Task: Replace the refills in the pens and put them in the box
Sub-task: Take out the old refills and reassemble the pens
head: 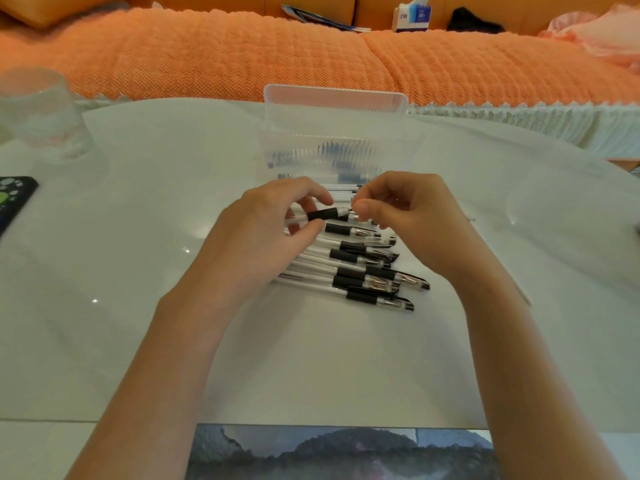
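Observation:
My left hand [277,220] grips a clear pen with a black grip [323,214], held level above the table. My right hand [394,209] pinches that pen's tip end between thumb and fingers. Below the hands lies a row of several clear pens with black grips and caps [363,271]. Behind them stands a clear ribbed plastic box [332,154] with its lid [336,98] open and upright; dark pens show through its wall. White refills [341,188] lie just in front of the box, partly hidden by my fingers.
The white table [138,237] carries a clear glass [38,109] at the far left and a dark phone [14,199] at the left edge. An orange sofa [311,53] with a tissue box [412,15] runs behind the table.

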A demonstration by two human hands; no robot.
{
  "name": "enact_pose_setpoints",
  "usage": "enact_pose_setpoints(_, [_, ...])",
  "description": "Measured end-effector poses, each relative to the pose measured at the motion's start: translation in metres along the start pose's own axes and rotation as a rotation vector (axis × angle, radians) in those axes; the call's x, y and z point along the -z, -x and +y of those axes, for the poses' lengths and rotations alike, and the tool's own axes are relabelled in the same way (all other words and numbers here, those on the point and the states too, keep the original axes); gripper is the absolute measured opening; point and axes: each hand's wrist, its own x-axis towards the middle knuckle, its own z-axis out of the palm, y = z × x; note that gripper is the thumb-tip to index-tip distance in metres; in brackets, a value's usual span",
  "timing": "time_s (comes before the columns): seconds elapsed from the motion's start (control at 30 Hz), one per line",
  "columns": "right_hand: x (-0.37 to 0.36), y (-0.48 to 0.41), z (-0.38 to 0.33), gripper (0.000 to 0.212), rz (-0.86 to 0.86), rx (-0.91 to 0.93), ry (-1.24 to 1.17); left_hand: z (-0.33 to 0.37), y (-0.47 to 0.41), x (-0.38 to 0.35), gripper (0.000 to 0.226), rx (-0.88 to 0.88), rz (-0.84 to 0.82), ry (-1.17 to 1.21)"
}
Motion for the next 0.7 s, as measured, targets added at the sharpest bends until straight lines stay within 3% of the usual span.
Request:
enact_pose_setpoints(0.17, [-0.001,0.001,-0.003,0.002,-0.063,0.025,-0.094,0.008,0.001,-0.005,0.013,-0.052,0.01,-0.014])
enact_pose_setpoints(0.3, [0.001,0.002,-0.003,0.015,-0.053,0.008,-0.185,0.01,0.001,-0.005,0.006,-0.046,0.031,-0.031])
enact_pose_setpoints(0.7, [0.005,0.004,-0.003,0.016,-0.101,-0.004,-0.016,0.012,0.001,-0.009,0.003,-0.065,-0.006,-0.103])
